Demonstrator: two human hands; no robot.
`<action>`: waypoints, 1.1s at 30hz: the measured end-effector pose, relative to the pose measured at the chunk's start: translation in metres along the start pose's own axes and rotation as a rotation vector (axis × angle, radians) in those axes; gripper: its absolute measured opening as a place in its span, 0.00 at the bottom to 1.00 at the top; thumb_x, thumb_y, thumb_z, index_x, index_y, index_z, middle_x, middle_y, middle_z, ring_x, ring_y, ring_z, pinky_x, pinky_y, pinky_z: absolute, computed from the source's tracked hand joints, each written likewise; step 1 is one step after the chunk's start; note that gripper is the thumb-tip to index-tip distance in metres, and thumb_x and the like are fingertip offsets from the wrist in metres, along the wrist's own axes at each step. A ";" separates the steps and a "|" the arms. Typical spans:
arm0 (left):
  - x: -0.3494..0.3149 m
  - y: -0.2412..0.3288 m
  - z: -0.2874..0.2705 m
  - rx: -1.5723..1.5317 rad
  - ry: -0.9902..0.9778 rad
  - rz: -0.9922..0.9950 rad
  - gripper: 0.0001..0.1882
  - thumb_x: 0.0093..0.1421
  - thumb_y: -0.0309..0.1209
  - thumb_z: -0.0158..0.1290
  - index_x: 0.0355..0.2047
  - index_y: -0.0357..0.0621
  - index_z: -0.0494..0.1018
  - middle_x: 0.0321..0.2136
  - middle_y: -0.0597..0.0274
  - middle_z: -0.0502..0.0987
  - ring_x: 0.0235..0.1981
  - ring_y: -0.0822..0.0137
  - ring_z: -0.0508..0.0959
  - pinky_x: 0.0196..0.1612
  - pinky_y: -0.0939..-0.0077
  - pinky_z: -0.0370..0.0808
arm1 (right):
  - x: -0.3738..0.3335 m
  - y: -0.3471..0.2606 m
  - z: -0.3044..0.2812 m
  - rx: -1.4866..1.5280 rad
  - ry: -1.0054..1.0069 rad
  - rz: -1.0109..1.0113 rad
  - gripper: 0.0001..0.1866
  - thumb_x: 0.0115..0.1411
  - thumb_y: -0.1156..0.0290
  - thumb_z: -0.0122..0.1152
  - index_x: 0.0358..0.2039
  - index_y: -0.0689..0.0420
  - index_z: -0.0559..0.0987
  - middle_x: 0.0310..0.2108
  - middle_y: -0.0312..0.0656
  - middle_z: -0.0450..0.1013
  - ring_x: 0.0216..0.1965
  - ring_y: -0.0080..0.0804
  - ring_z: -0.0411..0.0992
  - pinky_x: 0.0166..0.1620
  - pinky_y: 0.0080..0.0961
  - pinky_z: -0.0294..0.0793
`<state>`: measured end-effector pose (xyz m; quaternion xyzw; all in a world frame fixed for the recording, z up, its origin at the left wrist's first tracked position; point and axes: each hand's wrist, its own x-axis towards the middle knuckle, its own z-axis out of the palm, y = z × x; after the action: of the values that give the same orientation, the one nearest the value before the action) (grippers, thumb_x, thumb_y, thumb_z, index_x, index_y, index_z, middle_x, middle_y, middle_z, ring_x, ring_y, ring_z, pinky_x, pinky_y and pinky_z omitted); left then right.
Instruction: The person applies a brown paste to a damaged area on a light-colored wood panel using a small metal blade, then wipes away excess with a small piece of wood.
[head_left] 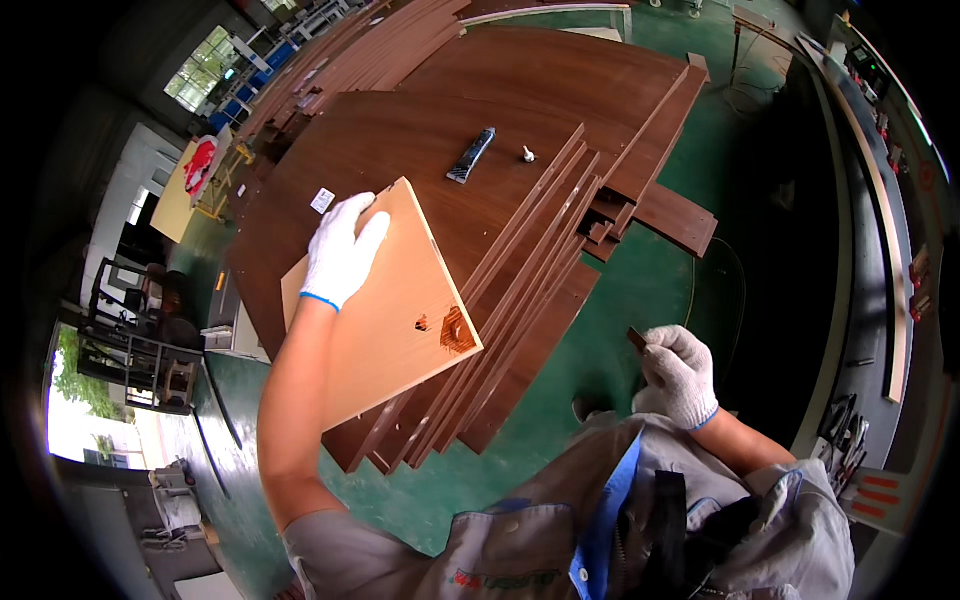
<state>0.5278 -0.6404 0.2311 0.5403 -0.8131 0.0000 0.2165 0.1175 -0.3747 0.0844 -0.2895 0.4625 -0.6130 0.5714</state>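
Note:
My left hand point(340, 255), in a white glove, grips a pale wooden board point(385, 300) at its far-left edge. The thumb lies on the face and the fingers reach over the edge. The board rests over a stack of dark brown panels point(430, 130). Brown marks point(457, 332) show near its right corner. My right hand point(680, 375), also gloved, is closed in a pinch above the floor to the right, apart from the stack. A small dark brown flat piece point(637, 340) juts from its fingertips; its kind is unclear.
On the panels lie a dark tube point(471, 155), a small white nozzle-like piece point(529, 155) and a white label point(322, 201). Narrow brown boards point(675, 218) jut out on the right. A long bench point(870, 330) runs along the right; a forklift-like machine point(140, 335) stands left.

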 end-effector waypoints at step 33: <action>-0.090 0.026 -0.021 0.117 0.264 -0.183 0.15 0.68 0.39 0.59 0.41 0.39 0.85 0.42 0.50 0.87 0.47 0.50 0.85 0.55 0.61 0.79 | -0.126 -0.016 -0.168 -0.113 -0.056 0.364 0.06 0.73 0.76 0.61 0.47 0.61 0.83 0.31 0.37 0.80 0.23 0.17 0.71 0.28 0.18 0.71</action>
<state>0.5411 -0.5454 0.2241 0.6191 -0.7237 0.0984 0.2887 -0.0158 -0.2147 0.0529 -0.2496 0.5247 -0.4643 0.6684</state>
